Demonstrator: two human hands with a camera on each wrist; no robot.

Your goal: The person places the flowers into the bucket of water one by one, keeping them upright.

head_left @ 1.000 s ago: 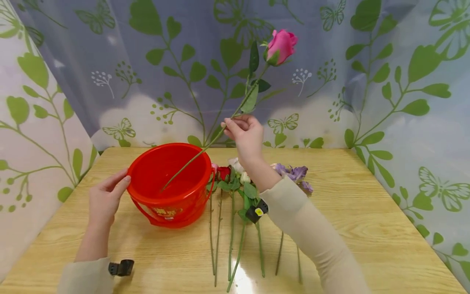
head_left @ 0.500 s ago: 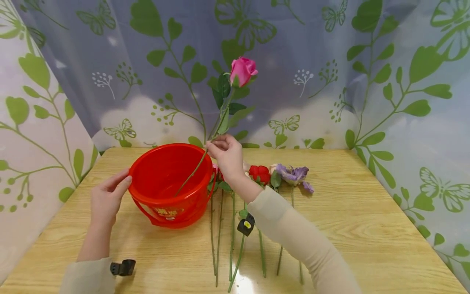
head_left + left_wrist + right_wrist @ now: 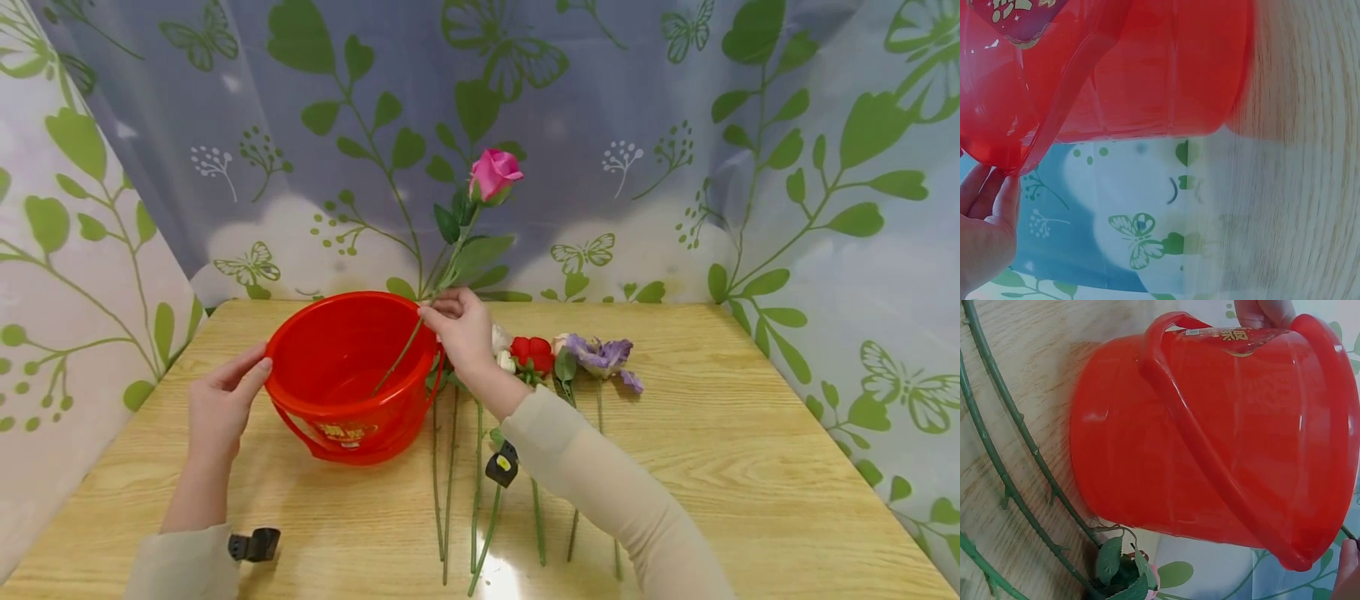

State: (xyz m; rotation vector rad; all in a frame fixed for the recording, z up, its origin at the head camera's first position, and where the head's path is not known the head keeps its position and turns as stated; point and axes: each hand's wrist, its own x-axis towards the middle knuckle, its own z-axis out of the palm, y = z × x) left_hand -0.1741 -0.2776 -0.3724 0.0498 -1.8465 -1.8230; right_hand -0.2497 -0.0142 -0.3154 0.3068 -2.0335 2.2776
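My left hand (image 3: 225, 408) grips the left rim of a red plastic bucket (image 3: 408, 429), thumb and fingers at its edge. In the left wrist view its fingers (image 3: 1000, 197) meet the rim beside the handle's end. My right hand (image 3: 463, 332) pinches the green stem of a pink artificial rose (image 3: 495, 177) above the bucket's right rim. The stem slants down into the bucket, its lower end inside; the bloom leans up to the right. From the right wrist, the bucket wall (image 3: 1229, 394) and its hanging handle (image 3: 1200, 447) show, with only fingertips at the lower right edge.
Right of the bucket lie several artificial flowers, among them a red bloom (image 3: 531, 354) and a purple one (image 3: 600, 354). Their stems (image 3: 477, 500) point toward the front of the wooden table (image 3: 750, 467). A leaf-printed curtain (image 3: 660, 233) hangs behind.
My right hand has moved left and down with the rose, and the bloom has come lower and more upright. The stem end has shifted right inside the bucket. My left hand stays at the rim.
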